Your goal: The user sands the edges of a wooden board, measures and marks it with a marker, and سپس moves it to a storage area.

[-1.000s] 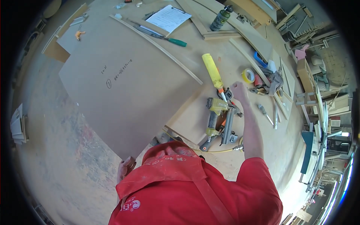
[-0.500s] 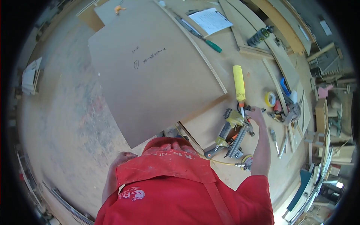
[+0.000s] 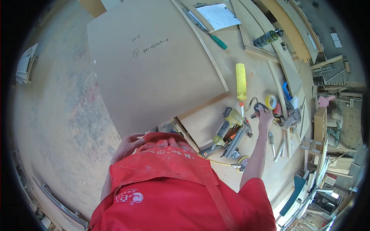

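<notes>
My right hand (image 3: 264,116) is closed around a dark, rounded object (image 3: 259,106) that looks like a tape measure, with a thin dark loop beside it. It hovers over the bench, between a yellow tube with a nozzle (image 3: 240,81) and a roll of yellow tape (image 3: 271,101). Just left of this hand lie nail guns (image 3: 233,118) with a yellow air hose (image 3: 219,163). At the near corner of a large grey-brown board (image 3: 154,84), my left hand (image 3: 130,144) rests by my red apron, fingers loosely stretched and holding nothing visible.
A clipboard with papers (image 3: 217,16) and a green-handled tool (image 3: 218,41) lie beyond the board. On the right are a dark bottle (image 3: 268,38), wood strips (image 3: 278,82), a grey cloth (image 3: 291,118) and a screwdriver (image 3: 271,143). Dusty floor (image 3: 73,111) stretches left of the board.
My right hand has lifted from beside the nail guns and now holds the dark object. My left hand has moved up and right, towards the board's near corner. The whole view has shifted slightly.
</notes>
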